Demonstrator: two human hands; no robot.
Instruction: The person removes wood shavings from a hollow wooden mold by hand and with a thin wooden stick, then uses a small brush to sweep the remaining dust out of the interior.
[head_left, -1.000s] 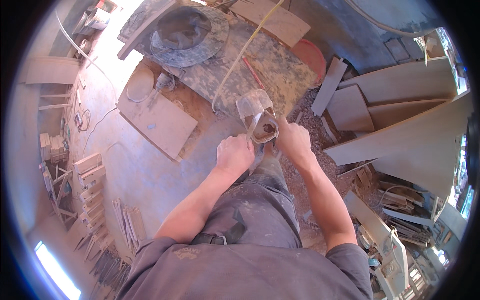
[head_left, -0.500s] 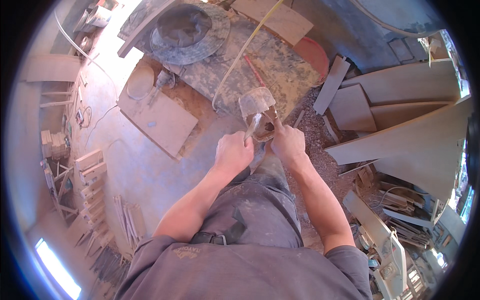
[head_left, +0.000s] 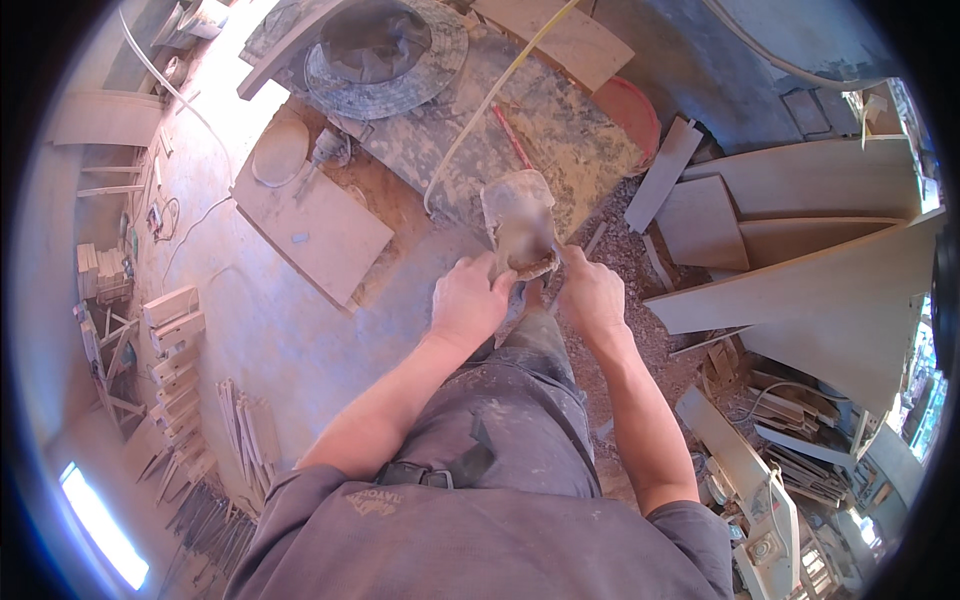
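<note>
Cut-open plastic container (head_left: 514,193), dusty and pale, sits in front of the person, near the lower edge of the mottled slab (head_left: 585,165) in the view and apparently lifted clear of it. Right hand (head_left: 592,300) is closed at its right rim, forefinger laid along the edge; this grip probably steadies the vessel and keeps the mouth facing the wearer. Left hand (head_left: 467,303) is curled, thumb and forefinger seemingly pinching a slim stick (head_left: 502,261) at the near-left rim; elbows bent, likely so both hands meet over the mouth. Inside is brownish and blurred; contents and stick's far end cannot be told. A bare foot (head_left: 533,293) shows just below the container. On the slab: red rod (head_left: 513,138) just beyond the container, yellow hose (head_left: 493,93) slung across, a round wide-brimmed object (head_left: 440,85), hat or basin, cannot tell. Left of the slab, a flat board (head_left: 335,235) carries an oval disc (head_left: 281,153), with a small tool (head_left: 330,147) beside it. Right, large leaning panels (head_left: 790,285) and a narrow plank (head_left: 663,172) crowd that side, probably limiting elbow room; shavings (head_left: 650,345) litter the ground there. The hose, nearest the container, looks the likeliest snag
</note>
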